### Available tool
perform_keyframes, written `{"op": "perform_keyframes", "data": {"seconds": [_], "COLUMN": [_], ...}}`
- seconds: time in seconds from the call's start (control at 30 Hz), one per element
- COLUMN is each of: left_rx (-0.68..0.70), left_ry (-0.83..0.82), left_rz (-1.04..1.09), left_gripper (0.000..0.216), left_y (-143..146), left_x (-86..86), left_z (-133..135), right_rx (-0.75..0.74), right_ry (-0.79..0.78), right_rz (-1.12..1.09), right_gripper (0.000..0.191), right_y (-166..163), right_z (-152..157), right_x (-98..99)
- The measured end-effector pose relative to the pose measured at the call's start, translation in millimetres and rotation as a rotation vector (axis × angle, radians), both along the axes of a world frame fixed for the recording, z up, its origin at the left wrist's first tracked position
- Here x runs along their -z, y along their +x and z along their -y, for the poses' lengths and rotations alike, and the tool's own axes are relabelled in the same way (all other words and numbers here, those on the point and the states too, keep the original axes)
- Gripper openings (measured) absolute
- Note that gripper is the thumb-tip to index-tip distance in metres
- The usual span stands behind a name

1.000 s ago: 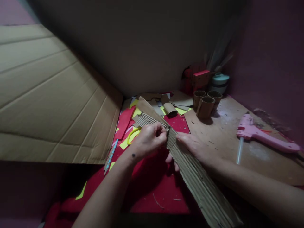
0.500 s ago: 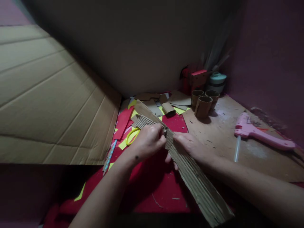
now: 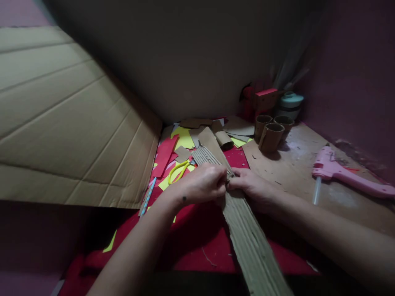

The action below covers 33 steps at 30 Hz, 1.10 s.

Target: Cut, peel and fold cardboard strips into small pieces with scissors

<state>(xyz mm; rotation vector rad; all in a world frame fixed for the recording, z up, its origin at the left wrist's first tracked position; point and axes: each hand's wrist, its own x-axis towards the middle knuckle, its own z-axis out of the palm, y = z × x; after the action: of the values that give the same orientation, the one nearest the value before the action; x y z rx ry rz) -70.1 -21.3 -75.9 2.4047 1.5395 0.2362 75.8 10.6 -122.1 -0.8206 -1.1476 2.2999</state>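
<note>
A long strip of corrugated cardboard [image 3: 253, 238], its ridges bared along much of its length, runs from the bottom edge up between my hands. My left hand [image 3: 210, 181] is closed in a fist on the strip's ridged upper part, fingers pinched at the torn paper layer. My right hand [image 3: 247, 185] grips the strip's right side, thumb close to the left hand's fingers. Beyond the hands, the strip's far end splits into a ridged piece [image 3: 205, 155] and a smooth brown layer [image 3: 211, 142]. Yellow-handled scissors [image 3: 177, 172] lie just left of it.
A big creased cardboard panel [image 3: 68, 123] stands at the left. Paper and cardboard scraps [image 3: 197, 123] cover the back of the red surface [image 3: 197, 246]. Three cardboard cups [image 3: 271, 137], a pink glue gun [image 3: 342, 170] and a teal-lidded container [image 3: 290, 105] are at the right. A striped pencil [image 3: 148, 196] lies left.
The strip has swung to a steeper angle, its near end moving left. My hands have come closer together at the torn spot. The view has shifted slightly left.
</note>
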Motion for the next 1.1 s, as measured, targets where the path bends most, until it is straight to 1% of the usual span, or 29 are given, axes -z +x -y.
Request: {"op": "perform_keyframes", "data": {"seconds": [0.1,0.2,0.27,0.33,0.4,0.53,0.63,0.7,0.77,0.87,1.0,1.1], "left_rx": [-0.069,-0.17,-0.202,-0.209,-0.221,-0.271,-0.311,-0.315,-0.3,-0.297,-0.259,-0.242], "left_ry": [0.053,0.064,0.059,0.076,0.126,0.213,0.231,0.232,0.251,0.252,0.072,-0.024], "left_rz": [-0.026,0.086,0.147,0.131,0.048,-0.224,-0.406,-0.454,-0.428,-0.284,-0.03,0.044], "left_gripper": [0.012,0.012,0.012,0.009,0.007,0.017,0.019,0.021,0.021,0.016,0.011,0.012], "left_y": [5,1,-3,-4,-2,15,29,35,35,27,13,9], "left_x": [3.0,5.9,8.9,12.9,17.3,24.4,28.6,31.7,34.3,32.7,18.3,8.5], "left_z": [4,10,16,21,26,32,34,34,32,25,16,12], "right_rx": [0.086,0.095,0.097,0.087,0.081,0.127,0.155,0.168,0.174,0.152,0.106,0.087], "right_ry": [0.031,0.05,0.051,0.054,0.062,0.095,0.106,0.118,0.132,0.154,0.186,0.181], "right_rz": [0.057,0.065,0.075,0.082,0.086,0.081,0.07,0.053,0.044,0.044,0.034,0.047], "right_gripper": [0.041,0.04,0.038,0.035,0.033,0.03,0.035,0.039,0.041,0.041,0.039,0.04], "right_y": [-5,-3,-1,0,0,-1,-1,0,0,1,4,5], "right_z": [0,1,2,3,3,4,5,5,5,2,0,-2], "right_x": [-2.5,-5.2,-5.8,-5.1,-3.5,-0.3,1.2,1.8,2.4,3.6,5.8,6.6]}}
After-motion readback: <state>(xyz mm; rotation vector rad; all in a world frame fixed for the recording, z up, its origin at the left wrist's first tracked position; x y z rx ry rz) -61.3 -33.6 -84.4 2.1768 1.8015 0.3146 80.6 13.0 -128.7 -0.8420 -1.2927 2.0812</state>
